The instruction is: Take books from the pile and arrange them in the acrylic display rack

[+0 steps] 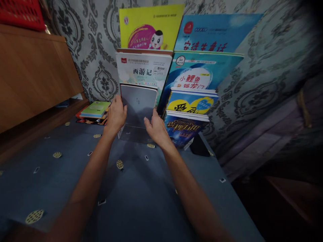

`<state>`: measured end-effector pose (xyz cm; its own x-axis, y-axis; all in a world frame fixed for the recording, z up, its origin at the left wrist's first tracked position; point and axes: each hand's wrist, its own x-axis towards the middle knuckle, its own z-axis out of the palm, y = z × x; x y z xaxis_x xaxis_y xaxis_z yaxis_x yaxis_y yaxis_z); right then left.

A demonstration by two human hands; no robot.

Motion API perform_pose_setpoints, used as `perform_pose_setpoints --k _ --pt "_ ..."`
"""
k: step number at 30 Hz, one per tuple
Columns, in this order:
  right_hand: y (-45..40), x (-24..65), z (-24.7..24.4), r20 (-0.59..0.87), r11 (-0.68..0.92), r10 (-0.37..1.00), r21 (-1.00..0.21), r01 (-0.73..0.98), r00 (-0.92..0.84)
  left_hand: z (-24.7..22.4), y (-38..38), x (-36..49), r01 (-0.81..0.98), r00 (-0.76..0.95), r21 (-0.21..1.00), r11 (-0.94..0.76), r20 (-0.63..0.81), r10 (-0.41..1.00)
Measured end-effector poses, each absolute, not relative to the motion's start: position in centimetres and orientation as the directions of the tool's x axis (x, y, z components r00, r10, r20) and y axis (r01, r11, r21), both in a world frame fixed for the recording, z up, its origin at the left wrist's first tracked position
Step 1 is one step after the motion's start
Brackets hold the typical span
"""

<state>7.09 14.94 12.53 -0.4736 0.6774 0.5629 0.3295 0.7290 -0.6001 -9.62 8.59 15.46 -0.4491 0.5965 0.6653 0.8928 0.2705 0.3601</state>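
Note:
A grey book (138,103) with small print on its cover stands upright in the front of a tiered stand, before a white 西游记 book (143,69). My left hand (116,115) is closed at its left edge, with some fingers hidden behind it. At the opposite edge, my right hand (158,129) grips it with the thumb in front of the cover and the index finger along the side. Behind rises a yellow-green book (151,25) with a cartoon face.
To the right stand blue books (217,32), a teal book (202,69), a yellow-and-blue book (191,102) and a dark blue book (185,127). A black flat object (200,146) lies beside them. Stacked books (94,110) lie left on the patterned cloth (83,161), near a wooden cabinet (37,74).

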Motion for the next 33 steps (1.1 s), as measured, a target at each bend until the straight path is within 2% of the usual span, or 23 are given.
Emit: perform_pose_setpoints --k 7,12,15,19,25,33 --pt "14.9 7.1 12.7 0.521 0.7 0.707 -0.609 0.372 -0.479 15.6 8.7 -9.6 0.884 -0.467 0.36 0.298 0.645 0.605" --pt "15.1 7.3 12.6 0.56 0.73 0.676 -0.6 0.328 -0.48 15.9 8.4 -9.2 0.888 -0.459 0.329 0.321 0.642 0.614" --pt "14.9 7.2 12.7 0.541 0.714 0.694 -0.601 0.359 -0.475 16.0 8.2 -9.1 0.891 -0.454 0.316 0.326 0.647 0.613" --pt "14.3 7.2 13.1 0.513 0.687 0.723 -0.602 0.407 -0.463 16.2 7.9 -9.3 0.888 -0.459 0.355 0.293 0.647 0.609" --pt "13.7 7.9 13.5 0.547 0.728 0.68 -0.585 0.357 -0.489 17.0 7.0 -9.9 0.891 -0.452 0.371 0.263 0.658 0.603" --pt "12.6 9.0 13.2 0.534 0.729 0.676 -0.588 0.352 -0.508 18.6 5.3 -9.3 0.88 -0.47 0.362 0.307 0.57 0.674"
